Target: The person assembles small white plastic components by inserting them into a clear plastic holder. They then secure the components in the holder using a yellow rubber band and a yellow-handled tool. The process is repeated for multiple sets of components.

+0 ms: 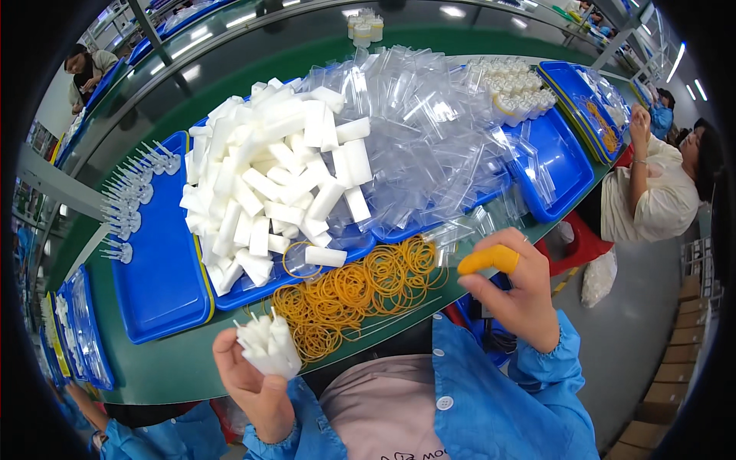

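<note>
My left hand (257, 387) is closed around a bundle of white plastic pieces (270, 345) with thin pointed tips upward, near the table's front edge. My right hand (517, 287) is raised off that edge, wearing an orange-yellow finger cot (491, 259). Its thumb and index tips come close together in a pinch; anything between them is too small to make out. Between the hands lies a heap of yellow rubber bands (345, 295). Behind them, white foam blocks (284, 176) and clear plastic sleeves (414, 130) pile high over blue trays.
A blue tray (157, 261) at left has white pronged parts (130, 192) along its far side. Another blue tray (563, 157) stands right, beside bundled white parts (510, 88). Grouped white pieces (364, 29) stand at the back. Co-workers sit at the right (652, 176) and lower left (165, 433).
</note>
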Motion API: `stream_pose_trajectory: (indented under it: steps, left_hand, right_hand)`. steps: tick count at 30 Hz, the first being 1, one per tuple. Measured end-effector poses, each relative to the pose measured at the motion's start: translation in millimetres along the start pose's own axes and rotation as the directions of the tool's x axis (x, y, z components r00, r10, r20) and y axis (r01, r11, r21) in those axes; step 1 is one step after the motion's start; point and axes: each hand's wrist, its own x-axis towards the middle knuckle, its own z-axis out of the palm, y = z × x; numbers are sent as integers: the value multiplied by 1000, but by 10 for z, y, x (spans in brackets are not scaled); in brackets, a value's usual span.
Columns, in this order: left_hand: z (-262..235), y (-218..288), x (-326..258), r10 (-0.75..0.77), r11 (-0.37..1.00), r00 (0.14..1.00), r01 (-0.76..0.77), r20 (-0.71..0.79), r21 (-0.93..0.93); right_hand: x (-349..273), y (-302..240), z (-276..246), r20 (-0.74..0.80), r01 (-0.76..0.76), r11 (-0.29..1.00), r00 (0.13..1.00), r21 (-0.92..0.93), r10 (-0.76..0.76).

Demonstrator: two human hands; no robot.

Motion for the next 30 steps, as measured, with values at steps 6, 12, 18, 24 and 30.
stream_pose_trajectory:
  steps: [6,12,18,24,30]
  left_hand:
    - [5,-9,6,-15,998,999,13,-30,-69]
    - [16,-126,-51,128,992,988,-128,85,-6]
    - [125,-117,-124,58,987,924,-110,377,117]
    - [236,-135,-166,116,963,882,-212,457,164]
    - [247,-137,-104,210,937,851,-317,481,151]
  right_hand:
    - [-269,389,347,-58,-88,929,996,-359,72]
    - [-312,169,290,-49,-247,963,966,112,253]
    - [-188,-297,383,51,-170,436,961,884,273]
    - [-159,-475,533,-2,-85,332,968,939,252]
    - [-192,-434,527,-39,-56,492,983,869,180]
